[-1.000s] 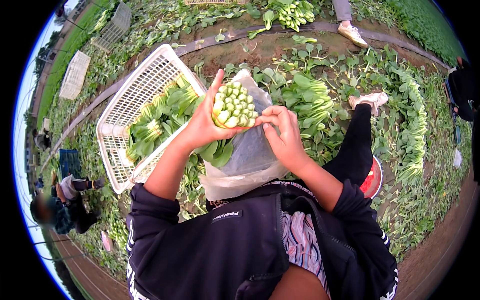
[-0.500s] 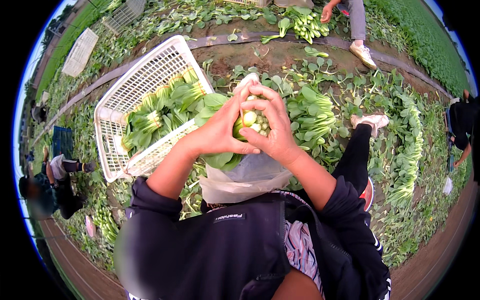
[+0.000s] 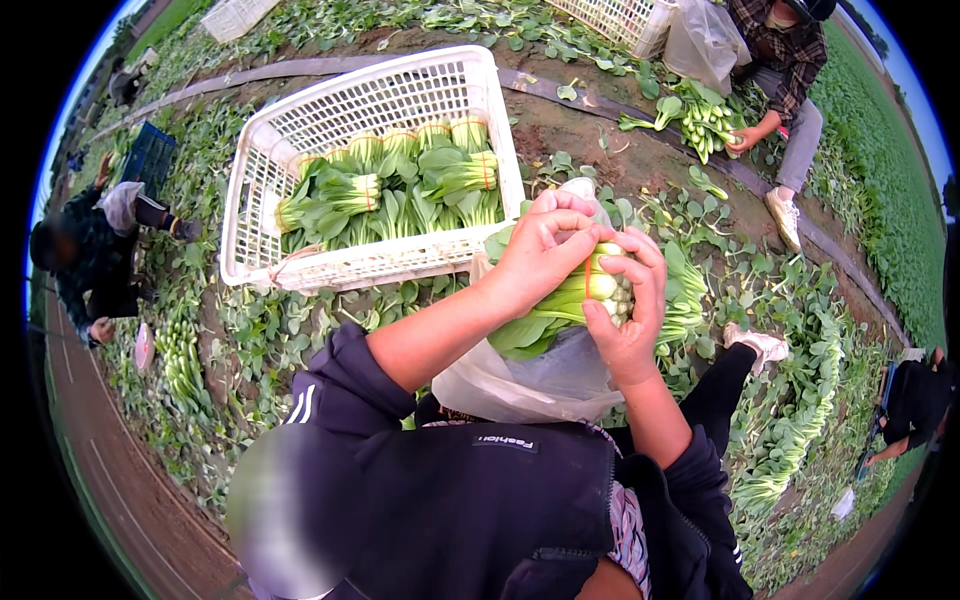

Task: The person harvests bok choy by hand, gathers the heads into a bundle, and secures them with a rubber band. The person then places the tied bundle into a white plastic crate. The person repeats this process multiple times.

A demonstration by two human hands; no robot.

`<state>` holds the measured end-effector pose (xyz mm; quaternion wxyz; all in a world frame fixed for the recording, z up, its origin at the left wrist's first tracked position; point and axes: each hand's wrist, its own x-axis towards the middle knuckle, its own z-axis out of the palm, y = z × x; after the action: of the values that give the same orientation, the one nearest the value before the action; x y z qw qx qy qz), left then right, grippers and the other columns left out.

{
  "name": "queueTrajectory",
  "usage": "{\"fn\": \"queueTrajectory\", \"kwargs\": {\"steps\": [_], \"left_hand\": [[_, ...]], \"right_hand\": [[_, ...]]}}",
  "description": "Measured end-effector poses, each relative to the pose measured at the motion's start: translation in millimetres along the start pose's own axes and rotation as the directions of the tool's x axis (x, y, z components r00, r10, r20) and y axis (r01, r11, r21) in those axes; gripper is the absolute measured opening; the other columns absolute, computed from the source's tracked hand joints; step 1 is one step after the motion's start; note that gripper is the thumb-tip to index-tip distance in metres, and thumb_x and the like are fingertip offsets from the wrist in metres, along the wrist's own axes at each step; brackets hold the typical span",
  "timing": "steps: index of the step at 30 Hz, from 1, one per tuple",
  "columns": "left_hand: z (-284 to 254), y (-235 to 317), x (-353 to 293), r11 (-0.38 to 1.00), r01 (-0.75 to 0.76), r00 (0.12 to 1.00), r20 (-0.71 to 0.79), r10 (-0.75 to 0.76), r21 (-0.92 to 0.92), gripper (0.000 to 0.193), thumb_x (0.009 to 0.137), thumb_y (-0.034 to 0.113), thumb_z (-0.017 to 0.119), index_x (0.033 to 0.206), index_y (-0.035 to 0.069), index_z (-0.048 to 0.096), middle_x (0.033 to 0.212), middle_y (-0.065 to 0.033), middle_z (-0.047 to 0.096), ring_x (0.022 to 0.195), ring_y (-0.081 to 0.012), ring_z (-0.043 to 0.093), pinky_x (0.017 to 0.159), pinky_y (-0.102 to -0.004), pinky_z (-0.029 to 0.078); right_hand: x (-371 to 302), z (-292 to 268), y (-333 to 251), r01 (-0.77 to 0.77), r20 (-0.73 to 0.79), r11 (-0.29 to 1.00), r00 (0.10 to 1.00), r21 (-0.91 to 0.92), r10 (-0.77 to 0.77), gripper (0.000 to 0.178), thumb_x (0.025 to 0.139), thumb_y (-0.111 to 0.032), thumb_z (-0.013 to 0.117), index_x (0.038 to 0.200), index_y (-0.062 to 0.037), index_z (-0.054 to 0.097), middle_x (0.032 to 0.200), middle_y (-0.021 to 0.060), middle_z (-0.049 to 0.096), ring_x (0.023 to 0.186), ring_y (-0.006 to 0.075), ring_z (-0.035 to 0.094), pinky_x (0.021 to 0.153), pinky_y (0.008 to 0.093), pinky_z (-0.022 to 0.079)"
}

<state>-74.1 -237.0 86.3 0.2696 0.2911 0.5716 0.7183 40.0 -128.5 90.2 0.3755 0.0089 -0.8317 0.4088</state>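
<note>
A bunch of bok choy (image 3: pixel 564 305) lies over my lap, its pale stem ends to the right and its leaves to the left. An orange band runs across the stems. My left hand (image 3: pixel 545 248) is closed at the top of the bunch, fingertips pinched together beside the band. My right hand (image 3: pixel 634 318) curls round the stem ends, thumb on the near side, its fingertips meeting the left ones. Whether the fingertips hold the band is hidden. Beneath the bunch, a translucent plastic sheet (image 3: pixel 520 385) covers my lap.
A white plastic crate (image 3: pixel 360 262) with banded bok choy bunches stands ahead to the left. Loose bok choy (image 3: pixel 682 300) lies beyond my right hand, and a long row (image 3: pixel 800 440) lies farther right. One co-worker (image 3: pixel 775 60) handles greens at the far right; another (image 3: pixel 95 240) sits left.
The view has swung, so the crate sits more centrally. My left hand has shifted from cupping the bunch to pinching at its top. The far-right co-worker's hand now touches the greens.
</note>
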Motion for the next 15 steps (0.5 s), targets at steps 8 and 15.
{"fn": "queueTrajectory", "kwargs": {"steps": [8,15], "left_hand": [[-52,36,-5,0.802,-0.360,0.836,0.546,0.050,0.477,0.115,0.063,0.042,0.084,0.149,0.007,0.015,0.147,-0.0172,0.027,0.137,-0.0319,0.029,0.115,-0.0437,0.017],[-79,27,-6,0.994,-0.086,0.985,0.158,0.074,0.072,0.124,0.061,0.018,0.086,0.151,0.008,0.001,0.144,-0.0198,0.037,0.132,-0.0240,0.038,0.109,-0.0375,0.030]], "right_hand": [[-7,10,7,-0.165,0.005,0.960,0.986,0.224,0.168,0.082,0.074,-0.057,0.071,0.131,-0.0049,0.044,0.137,0.0167,0.041,0.131,0.0357,0.036,0.107,0.0483,0.028],[12,10,4,-0.345,0.284,0.925,0.913,0.159,0.292,0.125,0.062,-0.061,0.078,0.149,-0.0029,0.009,0.150,0.0206,0.027,0.139,0.0341,0.026,0.112,0.0462,0.021]]}}
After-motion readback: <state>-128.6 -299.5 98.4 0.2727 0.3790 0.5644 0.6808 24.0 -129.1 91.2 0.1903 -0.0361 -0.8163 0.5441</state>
